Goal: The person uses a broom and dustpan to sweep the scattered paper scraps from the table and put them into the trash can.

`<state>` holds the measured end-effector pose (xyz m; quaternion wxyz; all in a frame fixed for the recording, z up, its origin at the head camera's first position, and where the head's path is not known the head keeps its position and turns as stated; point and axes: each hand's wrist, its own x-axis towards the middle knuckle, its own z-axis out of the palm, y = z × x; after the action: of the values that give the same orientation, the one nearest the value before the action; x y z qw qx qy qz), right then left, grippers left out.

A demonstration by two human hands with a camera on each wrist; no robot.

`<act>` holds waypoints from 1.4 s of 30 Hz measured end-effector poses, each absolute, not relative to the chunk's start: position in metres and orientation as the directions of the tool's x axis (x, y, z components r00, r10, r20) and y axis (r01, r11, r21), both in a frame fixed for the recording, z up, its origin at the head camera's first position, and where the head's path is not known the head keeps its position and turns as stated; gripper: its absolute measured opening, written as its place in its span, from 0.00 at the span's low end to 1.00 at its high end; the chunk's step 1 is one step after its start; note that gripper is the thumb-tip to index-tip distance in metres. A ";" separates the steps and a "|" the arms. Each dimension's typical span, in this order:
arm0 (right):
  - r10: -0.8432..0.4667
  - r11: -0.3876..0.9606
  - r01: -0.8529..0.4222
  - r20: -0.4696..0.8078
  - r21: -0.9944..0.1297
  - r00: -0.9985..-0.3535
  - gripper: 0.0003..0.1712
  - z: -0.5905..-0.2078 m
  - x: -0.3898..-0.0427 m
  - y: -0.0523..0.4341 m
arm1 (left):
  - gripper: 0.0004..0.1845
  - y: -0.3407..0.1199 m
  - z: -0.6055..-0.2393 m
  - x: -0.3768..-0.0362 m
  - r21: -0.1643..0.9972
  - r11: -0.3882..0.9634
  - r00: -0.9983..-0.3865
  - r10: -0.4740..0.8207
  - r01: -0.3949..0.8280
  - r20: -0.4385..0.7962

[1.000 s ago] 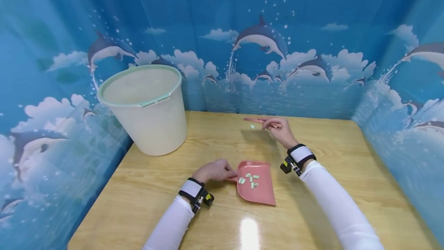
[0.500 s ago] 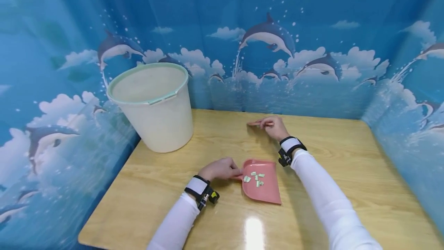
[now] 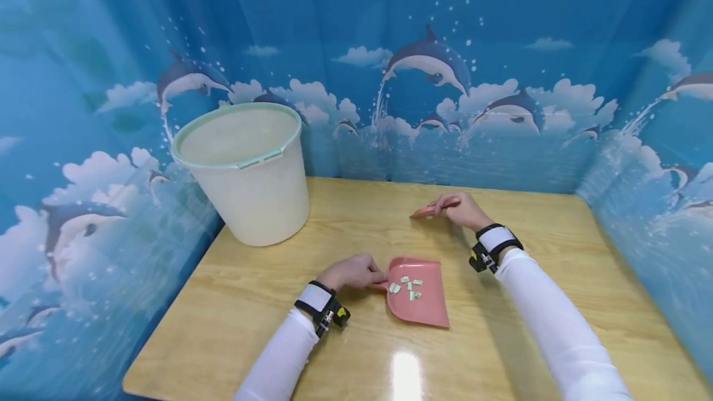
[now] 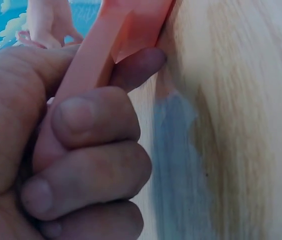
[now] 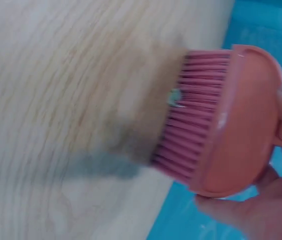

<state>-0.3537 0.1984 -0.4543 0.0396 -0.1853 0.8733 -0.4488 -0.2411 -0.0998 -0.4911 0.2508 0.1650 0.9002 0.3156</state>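
Curled fingers of my left hand (image 3: 354, 271) grip the handle of a pink dustpan (image 3: 421, 308), which lies on the table. Several small pale green scraps (image 3: 409, 286) rest inside the pan, mostly towards its handle side. In the left wrist view, the handle (image 4: 88, 65) runs through the fist. Farther back, my right hand (image 3: 461, 210) pinches a small pink brush (image 5: 246, 130) with its bristles low over the tabletop. One more green scrap (image 5: 174, 97) shows at the bristle tips in the right wrist view; whether it clings to them is unclear.
At the back left of the wooden table (image 3: 250, 302) stands a tall whitish bucket (image 3: 256, 197) with a mint green rim. A blue dolphin-print curtain (image 3: 356, 153) hangs along the back and both sides.
The right hand lowers the brush to the left, then draws it back right and nearer. The lone scrap moves from left of the hand to the bristles. The left hand keeps holding the dustpan.
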 end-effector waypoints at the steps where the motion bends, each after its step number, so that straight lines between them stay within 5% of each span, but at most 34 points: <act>1: -0.364 0.530 -0.280 0.083 -0.801 -0.928 0.11 -0.451 -0.349 0.202 | 0.23 -0.100 -0.490 -0.241 0.651 0.747 -0.821 0.452 0.135 -0.349; 19: -0.526 0.590 -0.339 -0.031 -0.732 -0.850 0.14 -0.417 -0.277 0.222 | 0.22 -0.102 -0.492 -0.242 0.654 0.750 -0.820 0.435 0.102 -0.371; 31: -0.549 0.573 -0.562 0.229 -0.596 -0.803 0.18 -0.420 -0.265 0.209 | 0.22 -0.100 -0.491 -0.241 0.652 0.753 -0.816 0.430 0.088 -0.387; 42: -0.563 0.596 -0.518 0.141 -0.613 -0.814 0.17 -0.435 -0.257 0.219 | 0.23 -0.100 -0.491 -0.245 0.660 0.745 -0.813 0.441 0.096 -0.380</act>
<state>-0.2572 0.2192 -0.4349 0.0336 -0.3028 0.8927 -0.3321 -0.2448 -0.1001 -0.4911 0.2665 0.1500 0.8954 0.3236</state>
